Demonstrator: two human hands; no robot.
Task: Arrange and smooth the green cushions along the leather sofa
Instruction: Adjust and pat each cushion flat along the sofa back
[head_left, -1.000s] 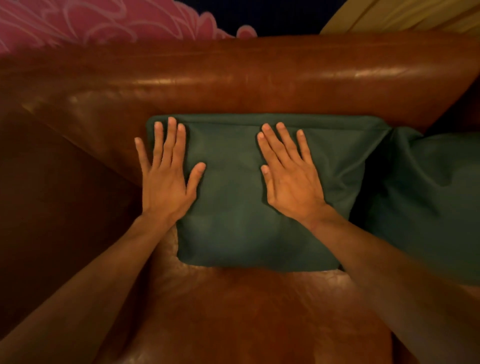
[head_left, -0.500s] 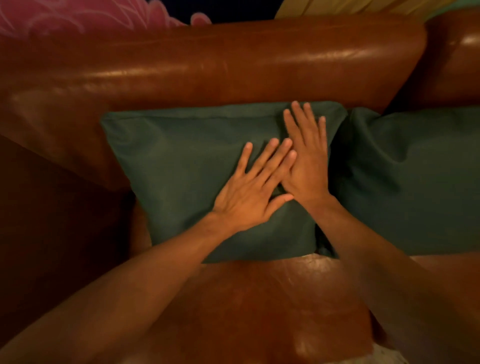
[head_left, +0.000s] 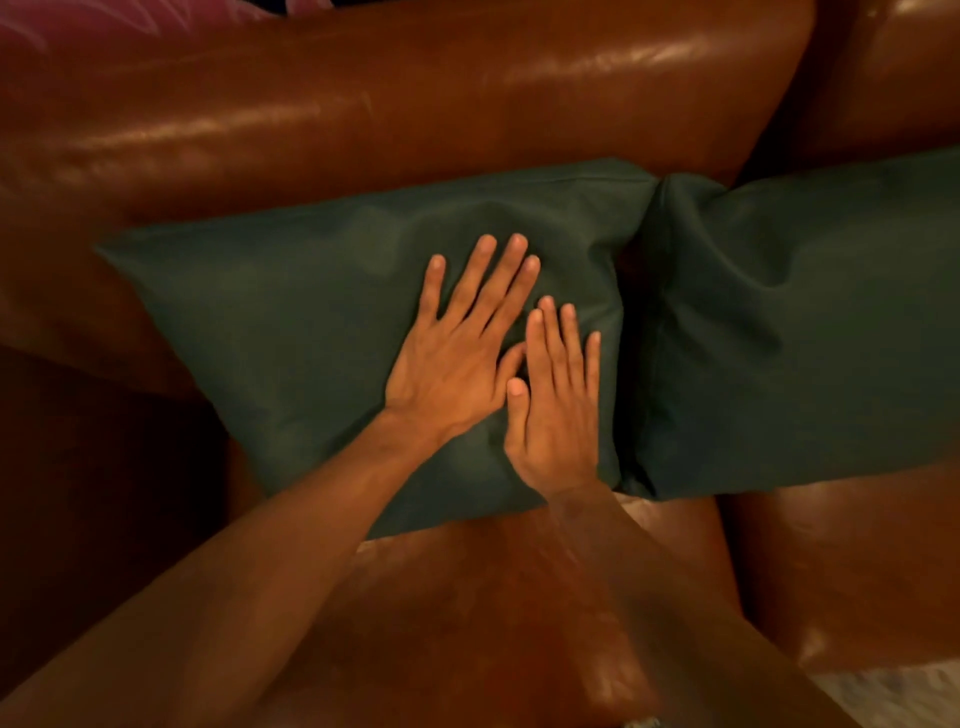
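The left hand (head_left: 452, 364) and right hand (head_left: 558, 415) both lie flat, palms down, on 1 green cushion (head_left: 291, 332), fingers straight and slightly spread, gripping nothing. The left hand presses near the cushion's middle. The right hand presses just beside it, nearer the cushion's right edge, and the 2 thumbs meet. This cushion leans on the backrest of the leather sofa (head_left: 363, 104), its lower edge on the seat. A 2nd green cushion (head_left: 805, 322) touches its right side. Pink fabric (head_left: 78, 26) shows past the sofa's back-left corner.

Leaning against the backrest of the brown leather sofa (head_left: 415, 93), sitting on its seat: left green cushion (head_left: 291, 322), tilting slightly, pressing edge to edge against right green cushion (head_left: 805, 322).
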